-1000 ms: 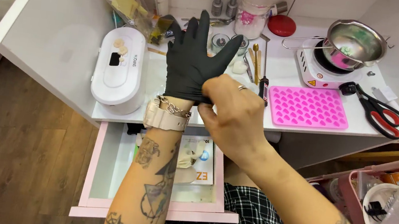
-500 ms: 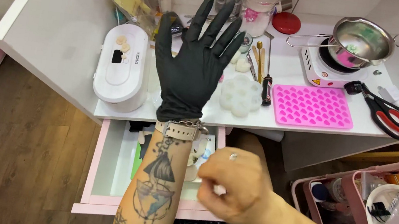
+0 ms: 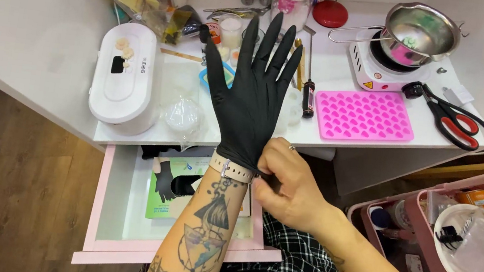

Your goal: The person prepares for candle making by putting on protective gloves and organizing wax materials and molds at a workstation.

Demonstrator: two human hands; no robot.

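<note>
Bright, even overhead light; soft shadows; sharp focus; slight wide-angle edge distortion.

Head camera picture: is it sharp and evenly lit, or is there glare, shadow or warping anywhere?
Head view: bright, even light, mostly sharp; the black glove on the left hand and the bare right hand show little blur. Glare shines on the steel pot; the open drawer lies in soft shadow. The white table edges splay outward, wide-lens distortion.

single head-worn view, looking steeply down, close over white desk (image 3: pixel 35 52) and open drawer (image 3: pixel 119 213)
</note>
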